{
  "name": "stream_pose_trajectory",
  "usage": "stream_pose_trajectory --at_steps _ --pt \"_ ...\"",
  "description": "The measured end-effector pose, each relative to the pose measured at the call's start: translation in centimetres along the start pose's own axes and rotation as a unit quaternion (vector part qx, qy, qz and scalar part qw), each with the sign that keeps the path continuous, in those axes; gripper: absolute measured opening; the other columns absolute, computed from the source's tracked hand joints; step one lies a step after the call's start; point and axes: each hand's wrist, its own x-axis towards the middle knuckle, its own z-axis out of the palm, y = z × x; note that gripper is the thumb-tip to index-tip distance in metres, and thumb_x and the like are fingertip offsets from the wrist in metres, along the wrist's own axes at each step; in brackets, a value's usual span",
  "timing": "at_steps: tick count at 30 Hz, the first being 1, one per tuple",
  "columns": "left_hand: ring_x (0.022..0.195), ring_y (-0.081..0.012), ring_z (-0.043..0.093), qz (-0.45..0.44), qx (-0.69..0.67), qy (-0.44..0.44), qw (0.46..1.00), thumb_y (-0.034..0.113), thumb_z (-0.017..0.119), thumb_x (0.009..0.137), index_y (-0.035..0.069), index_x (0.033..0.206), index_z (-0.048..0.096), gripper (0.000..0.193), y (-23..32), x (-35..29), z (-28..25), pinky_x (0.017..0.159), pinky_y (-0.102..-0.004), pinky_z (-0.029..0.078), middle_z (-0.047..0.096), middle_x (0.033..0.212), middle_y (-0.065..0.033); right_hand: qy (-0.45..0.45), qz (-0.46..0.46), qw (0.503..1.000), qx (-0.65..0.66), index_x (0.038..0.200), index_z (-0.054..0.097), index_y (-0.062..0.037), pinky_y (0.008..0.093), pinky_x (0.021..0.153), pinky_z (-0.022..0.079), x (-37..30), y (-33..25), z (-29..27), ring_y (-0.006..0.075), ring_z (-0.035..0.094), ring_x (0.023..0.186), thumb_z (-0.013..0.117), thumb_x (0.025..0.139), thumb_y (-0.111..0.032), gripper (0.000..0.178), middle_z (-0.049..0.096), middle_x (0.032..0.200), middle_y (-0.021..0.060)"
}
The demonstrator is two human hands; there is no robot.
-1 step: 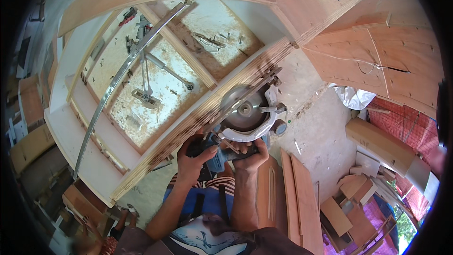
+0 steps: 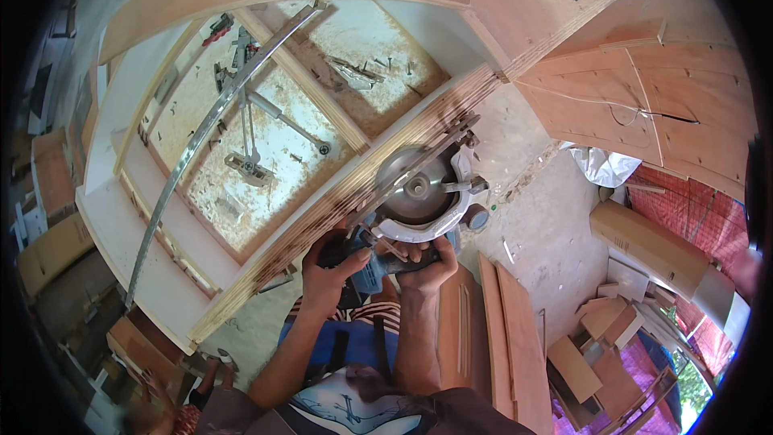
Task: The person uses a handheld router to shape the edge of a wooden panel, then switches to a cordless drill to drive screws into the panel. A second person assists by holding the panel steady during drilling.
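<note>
At lower centre, the left hand point(image 2: 328, 280) and right hand point(image 2: 429, 268) both grip a circular saw point(image 2: 417, 203), mid-picture along a wooden frame point(image 2: 266, 266). A metal strip point(image 2: 189, 153) arcs across at left, above loose fittings point(image 2: 251, 167). Concrete floor point(image 2: 535, 229) spreads right; plywood offcuts point(image 2: 576, 372) crowd lower right.

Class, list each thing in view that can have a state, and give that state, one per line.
Blue circular saw with silver metal guard: held up
Round steel blade: exposed; spinning or stopped, cannot tell
Bare left hand: closed on the saw
Bare right hand: closed on the saw
Pale wooden frame: open, compartments uncovered
Curved shiny metal strip: lying across the frame
White sheet: crumpled
</note>
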Motion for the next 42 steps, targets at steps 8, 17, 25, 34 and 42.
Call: stream_pose_trajectory --at_steps 8,17,25,34,42 --pt "0.102 -0.0201 0.073 0.004 -0.012 0.000 1.000 0.009 0.092 0.085 -0.006 0.132 0.062 0.058 -0.18 0.11 -0.02 0.091 -0.0328 0.063 0.070 0.116 -0.0131 -0.021 0.001 1.000 0.000 0.089 0.061 -0.0072 0.0354 0.063 0.044 0.23 0.06 -0.21 0.0165 0.050 0.059 0.055 0.098 -0.025 0.021 0.054 0.074 0.0007" --pt "0.100 -0.0187 0.073 0.009 -0.001 0.002 1.000 0.010 0.092 0.085 -0.007 0.131 0.063 0.057 -0.28 0.27 0.03 0.090 -0.0316 0.062 0.071 0.115 -0.0124 -0.056 0.003 0.998 0.000 0.090 0.060 -0.0070 0.0362 0.064 0.045 0.47 0.04 -0.78 0.0167 0.050 0.060 0.053 0.099 -0.025 0.022 0.053 0.075 0.0008" --pt "0.099 -0.0185 0.074 0.002 -0.005 0.001 1.000 0.010 0.092 0.084 -0.007 0.131 0.063 0.057 -0.17 0.35 0.28 0.089 -0.0312 0.062 0.071 0.113 -0.0122 -0.044 0.001 0.999 0.008 0.090 0.060 -0.0068 0.0358 0.065 0.047 0.50 -0.24 -0.36 0.0162 0.051 0.060 0.053 0.099 -0.024 0.021 0.054 0.075 0.0008" --pt "0.100 -0.0172 0.073 0.010 0.015 0.005 1.000 0.011 0.093 0.084 -0.006 0.130 0.064 0.057 -0.35 0.53 0.37 0.089 -0.0308 0.061 0.073 0.113 -0.0115 -0.039 -0.001 0.999 0.002 0.089 0.060 -0.0069 0.0361 0.065 0.047 0.74 -0.36 -0.30 0.0167 0.051 0.059 0.053 0.099 -0.024 0.021 0.053 0.074 0.0011" --pt "0.099 -0.0161 0.072 0.013 0.012 0.002 1.000 0.012 0.093 0.084 -0.005 0.130 0.065 0.056 0.01 0.40 0.54 0.089 -0.0304 0.060 0.073 0.113 -0.0112 -0.051 0.003 0.999 -0.002 0.088 0.060 -0.0069 0.0367 0.064 0.047 0.84 -0.40 -0.50 0.0174 0.051 0.060 0.053 0.099 -0.025 0.022 0.053 0.074 0.0013"
